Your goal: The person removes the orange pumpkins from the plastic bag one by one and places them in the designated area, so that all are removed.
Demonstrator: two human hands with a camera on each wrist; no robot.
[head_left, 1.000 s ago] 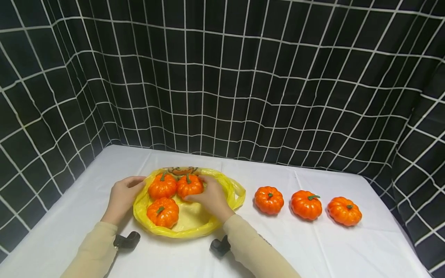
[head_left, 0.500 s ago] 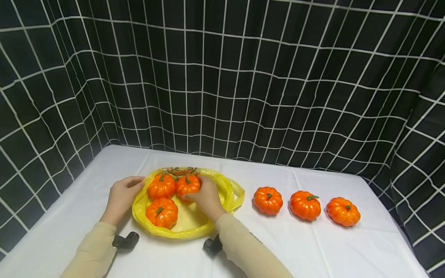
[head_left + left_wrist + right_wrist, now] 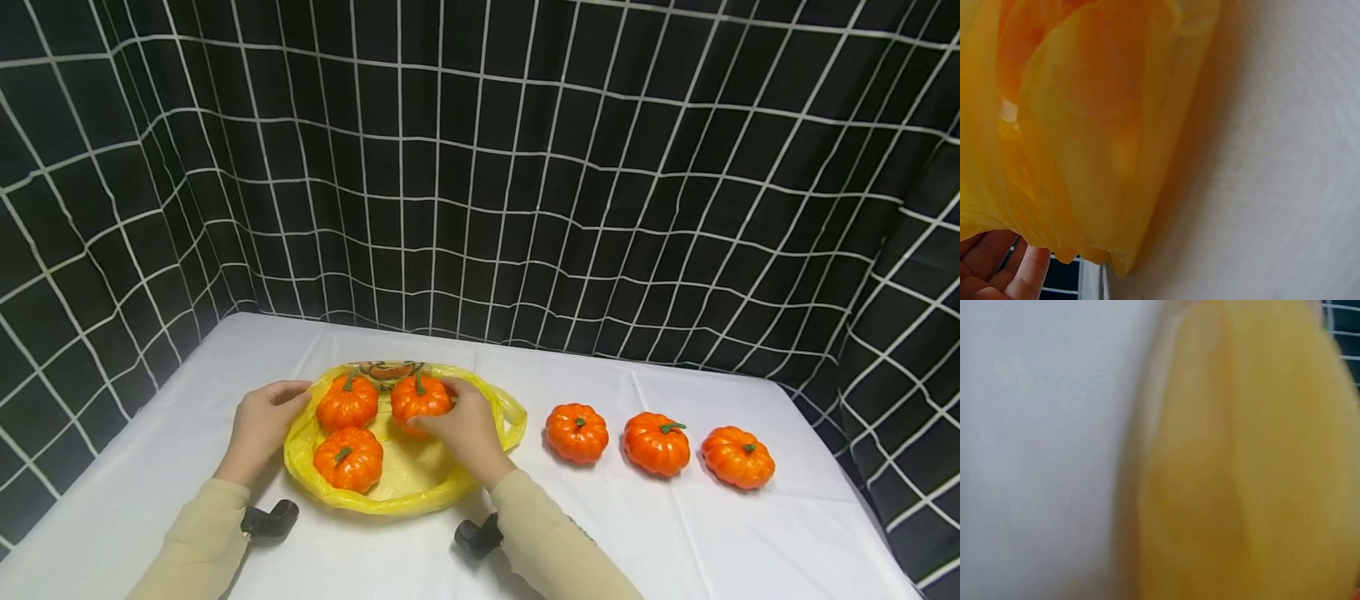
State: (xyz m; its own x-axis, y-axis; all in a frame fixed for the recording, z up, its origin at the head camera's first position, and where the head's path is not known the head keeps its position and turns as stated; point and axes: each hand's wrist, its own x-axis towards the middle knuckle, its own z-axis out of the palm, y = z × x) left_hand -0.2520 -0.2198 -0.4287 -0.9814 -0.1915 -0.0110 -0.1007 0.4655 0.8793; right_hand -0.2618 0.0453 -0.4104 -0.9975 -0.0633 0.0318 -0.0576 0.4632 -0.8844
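A round yellow plastic bag [image 3: 407, 476] lies open on the table, its rim rolled down. Inside it, my right hand [image 3: 472, 429] grips a small orange pumpkin [image 3: 417, 402] between thumb and fingers. Two more pumpkins sit at the bag's left side, one behind [image 3: 347, 406] and one in front [image 3: 348, 461]. At the left rim, my left hand [image 3: 261, 427] pinches the bag's edge. In the left wrist view, fingers of that hand [image 3: 1025, 275] show beyond the yellow plastic. Blurred yellow plastic [image 3: 1247, 456] fills much of the right wrist view, hiding the grip.
To the right of the bag, three pumpkins stand in a row: a near one [image 3: 577, 434], a middle one [image 3: 656, 445] and a far-right one [image 3: 738, 458]. A white cloth [image 3: 525, 533] covers the table. Dark checked curtains [image 3: 480, 167] enclose the back and sides.
My right hand has shifted the gripped pumpkin to the right, opening a gap from the back-left pumpkin. My left hand has stayed at the rim.
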